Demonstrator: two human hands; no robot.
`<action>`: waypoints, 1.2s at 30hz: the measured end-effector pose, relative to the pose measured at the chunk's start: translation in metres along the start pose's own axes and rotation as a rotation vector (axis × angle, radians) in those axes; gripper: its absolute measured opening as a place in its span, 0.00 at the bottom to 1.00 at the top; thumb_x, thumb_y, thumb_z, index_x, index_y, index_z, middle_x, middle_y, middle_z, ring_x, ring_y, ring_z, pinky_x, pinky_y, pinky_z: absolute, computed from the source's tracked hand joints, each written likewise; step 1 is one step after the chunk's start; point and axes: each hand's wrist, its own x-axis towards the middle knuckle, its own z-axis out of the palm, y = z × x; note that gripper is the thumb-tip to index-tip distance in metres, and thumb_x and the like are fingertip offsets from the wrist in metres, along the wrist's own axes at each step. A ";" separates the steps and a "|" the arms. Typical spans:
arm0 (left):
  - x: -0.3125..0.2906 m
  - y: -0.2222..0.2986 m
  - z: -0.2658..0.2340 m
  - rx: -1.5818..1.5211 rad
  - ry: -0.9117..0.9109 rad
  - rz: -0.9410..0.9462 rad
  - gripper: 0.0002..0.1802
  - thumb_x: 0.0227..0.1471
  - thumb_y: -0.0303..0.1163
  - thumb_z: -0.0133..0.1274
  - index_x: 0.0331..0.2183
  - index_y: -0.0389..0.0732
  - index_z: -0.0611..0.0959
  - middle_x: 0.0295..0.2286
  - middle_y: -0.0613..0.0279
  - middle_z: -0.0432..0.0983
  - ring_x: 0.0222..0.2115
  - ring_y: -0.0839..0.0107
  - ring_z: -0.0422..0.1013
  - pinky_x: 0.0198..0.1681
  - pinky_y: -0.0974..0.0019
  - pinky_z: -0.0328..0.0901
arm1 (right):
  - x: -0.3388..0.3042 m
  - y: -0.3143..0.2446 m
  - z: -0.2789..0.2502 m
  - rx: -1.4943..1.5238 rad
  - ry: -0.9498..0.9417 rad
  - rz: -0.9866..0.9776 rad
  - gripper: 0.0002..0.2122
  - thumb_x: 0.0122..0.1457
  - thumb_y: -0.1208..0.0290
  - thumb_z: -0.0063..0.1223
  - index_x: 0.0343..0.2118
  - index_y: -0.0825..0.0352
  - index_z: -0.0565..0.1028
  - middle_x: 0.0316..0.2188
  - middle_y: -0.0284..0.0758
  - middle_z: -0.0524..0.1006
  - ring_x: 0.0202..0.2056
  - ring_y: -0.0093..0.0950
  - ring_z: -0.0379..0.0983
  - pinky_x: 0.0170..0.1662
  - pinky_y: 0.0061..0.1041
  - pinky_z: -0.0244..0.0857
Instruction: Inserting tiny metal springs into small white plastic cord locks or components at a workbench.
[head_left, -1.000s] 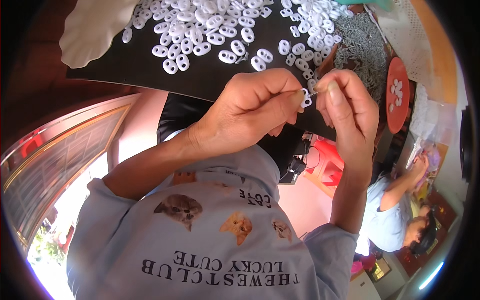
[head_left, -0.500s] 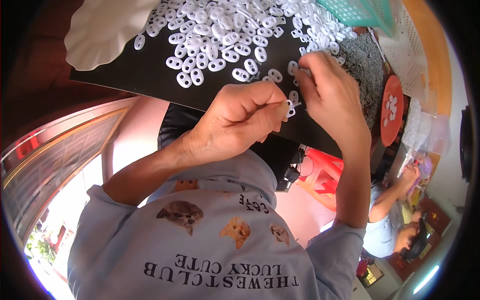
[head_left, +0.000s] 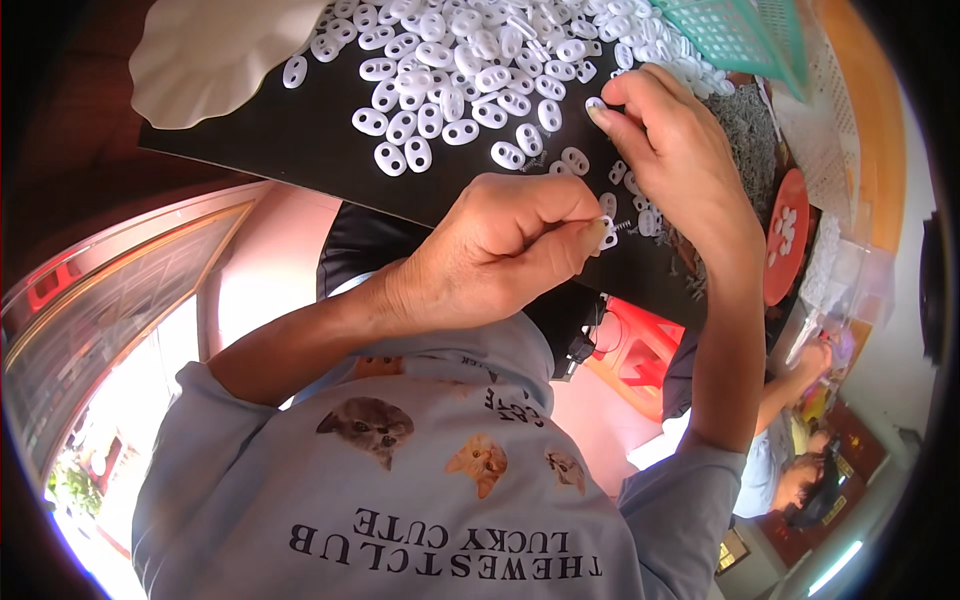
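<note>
My left hand (head_left: 510, 250) is closed above the near edge of the black tabletop (head_left: 300, 140). Its thumb and forefinger pinch a small white two-hole cord lock piece (head_left: 608, 233). A thin metal spring (head_left: 624, 226) pokes out to the right of that piece. Farther off and to the right, my right hand (head_left: 685, 165) pinches a small white plastic piece (head_left: 596, 103) between thumb and fingertips; its full shape is partly hidden. Several loose white two-hole pieces (head_left: 575, 161) lie on the table between my hands. The large heap of similar pieces (head_left: 450, 80) spreads beyond them.
A pile of grey springs (head_left: 748, 135) lies right of my right hand, beside a red-orange plate (head_left: 787, 272) holding white bits. A teal basket (head_left: 745, 40) stands far right, a scalloped white dish (head_left: 205, 60) far left. Below are a red stool (head_left: 640, 350) and, rightward, another person (head_left: 785, 465).
My right hand has moved away from my left hand, up and slightly left relative to the heap, and a white piece now shows at its fingertips. My left hand keeps its pinch. The whole view has shifted slightly.
</note>
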 end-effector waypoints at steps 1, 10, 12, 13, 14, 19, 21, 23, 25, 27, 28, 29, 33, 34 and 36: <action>0.000 0.001 0.000 0.002 0.003 -0.006 0.08 0.60 0.26 0.45 0.31 0.33 0.76 0.22 0.67 0.71 0.19 0.83 0.64 0.22 0.78 0.60 | 0.000 -0.001 0.000 -0.023 -0.015 -0.015 0.06 0.57 0.70 0.51 0.32 0.67 0.69 0.31 0.39 0.72 0.34 0.44 0.71 0.36 0.41 0.64; -0.002 -0.003 0.002 -0.034 0.019 0.027 0.08 0.60 0.25 0.44 0.32 0.33 0.76 0.22 0.66 0.71 0.20 0.82 0.64 0.23 0.78 0.59 | -0.002 -0.005 0.006 -0.104 0.008 -0.061 0.07 0.55 0.73 0.52 0.32 0.68 0.67 0.31 0.41 0.72 0.34 0.45 0.71 0.35 0.42 0.63; -0.004 0.000 0.004 -0.068 0.027 -0.012 0.07 0.60 0.25 0.44 0.32 0.33 0.75 0.23 0.65 0.71 0.21 0.81 0.64 0.23 0.78 0.59 | -0.006 -0.007 0.005 -0.026 0.045 -0.091 0.07 0.55 0.74 0.52 0.31 0.68 0.66 0.29 0.41 0.72 0.33 0.45 0.71 0.34 0.41 0.63; -0.005 0.002 0.004 -0.103 0.038 -0.049 0.07 0.60 0.25 0.43 0.32 0.33 0.75 0.23 0.65 0.71 0.21 0.81 0.64 0.23 0.78 0.60 | -0.008 -0.008 0.004 0.050 0.081 -0.124 0.07 0.54 0.75 0.52 0.30 0.68 0.66 0.26 0.41 0.71 0.31 0.44 0.70 0.33 0.40 0.63; -0.005 0.006 0.005 -0.128 0.042 -0.085 0.08 0.60 0.25 0.42 0.32 0.33 0.75 0.23 0.64 0.72 0.21 0.81 0.65 0.24 0.77 0.60 | -0.012 -0.009 0.000 0.052 0.082 -0.120 0.07 0.54 0.75 0.52 0.30 0.68 0.66 0.26 0.41 0.71 0.31 0.44 0.70 0.33 0.40 0.63; -0.007 0.003 0.001 -0.240 0.073 -0.062 0.10 0.59 0.26 0.40 0.34 0.31 0.75 0.23 0.60 0.73 0.20 0.78 0.65 0.23 0.75 0.61 | -0.045 -0.030 -0.003 0.616 0.044 0.023 0.07 0.56 0.84 0.50 0.38 0.71 0.69 0.27 0.29 0.70 0.29 0.14 0.66 0.33 0.13 0.61; -0.006 0.004 0.002 -0.281 0.104 -0.064 0.11 0.59 0.27 0.40 0.34 0.31 0.75 0.23 0.58 0.73 0.18 0.77 0.64 0.22 0.75 0.60 | -0.055 -0.038 -0.005 0.769 -0.006 0.034 0.09 0.57 0.84 0.50 0.41 0.72 0.70 0.30 0.29 0.72 0.32 0.15 0.69 0.36 0.13 0.63; -0.009 0.003 -0.002 -0.400 0.108 -0.124 0.09 0.59 0.28 0.45 0.31 0.33 0.77 0.23 0.62 0.73 0.20 0.80 0.66 0.22 0.77 0.60 | -0.062 -0.043 -0.004 0.878 -0.007 0.026 0.09 0.58 0.82 0.50 0.42 0.74 0.71 0.31 0.29 0.73 0.33 0.15 0.70 0.36 0.14 0.63; -0.006 0.004 -0.003 -0.486 0.115 -0.110 0.11 0.59 0.28 0.43 0.32 0.32 0.77 0.23 0.60 0.74 0.20 0.78 0.67 0.22 0.76 0.60 | -0.069 -0.041 0.002 0.931 0.015 0.046 0.09 0.58 0.82 0.50 0.42 0.74 0.71 0.31 0.29 0.73 0.32 0.14 0.69 0.35 0.13 0.62; -0.005 0.003 -0.002 -0.546 0.117 -0.092 0.11 0.59 0.28 0.42 0.32 0.31 0.76 0.23 0.59 0.74 0.20 0.76 0.67 0.21 0.75 0.60 | -0.073 -0.040 0.010 0.983 0.037 0.068 0.09 0.58 0.82 0.51 0.42 0.74 0.71 0.31 0.28 0.73 0.31 0.13 0.68 0.34 0.12 0.61; -0.006 0.004 -0.001 -0.544 0.118 -0.093 0.11 0.59 0.28 0.42 0.32 0.31 0.76 0.23 0.59 0.74 0.20 0.76 0.67 0.21 0.75 0.60 | -0.074 -0.042 0.015 1.008 0.087 0.064 0.07 0.58 0.81 0.51 0.40 0.73 0.71 0.29 0.29 0.73 0.29 0.13 0.68 0.32 0.13 0.61; -0.006 0.005 0.001 -0.490 0.116 -0.102 0.11 0.57 0.28 0.41 0.34 0.30 0.76 0.22 0.57 0.72 0.18 0.74 0.65 0.21 0.74 0.59 | -0.074 -0.043 0.017 1.032 0.138 0.061 0.06 0.58 0.80 0.52 0.37 0.73 0.71 0.28 0.30 0.73 0.26 0.14 0.67 0.30 0.14 0.62; -0.008 0.009 -0.003 -0.389 0.095 -0.171 0.13 0.55 0.29 0.40 0.36 0.29 0.74 0.20 0.56 0.69 0.16 0.73 0.60 0.19 0.73 0.56 | -0.074 -0.037 0.004 1.018 0.057 0.162 0.06 0.62 0.73 0.48 0.32 0.72 0.71 0.24 0.28 0.71 0.26 0.14 0.63 0.31 0.13 0.59; -0.007 0.012 0.000 -0.369 0.125 -0.198 0.12 0.52 0.27 0.41 0.33 0.29 0.75 0.18 0.58 0.68 0.16 0.74 0.59 0.19 0.73 0.54 | -0.073 -0.033 0.001 1.093 0.023 0.162 0.08 0.63 0.70 0.47 0.32 0.71 0.70 0.23 0.27 0.70 0.26 0.14 0.62 0.31 0.13 0.58; -0.005 0.010 -0.002 -0.313 0.080 -0.202 0.11 0.51 0.26 0.40 0.31 0.30 0.75 0.18 0.58 0.68 0.16 0.74 0.59 0.19 0.73 0.53 | -0.074 -0.033 -0.004 1.090 -0.023 0.193 0.11 0.65 0.67 0.45 0.30 0.71 0.70 0.22 0.27 0.69 0.26 0.14 0.61 0.31 0.14 0.57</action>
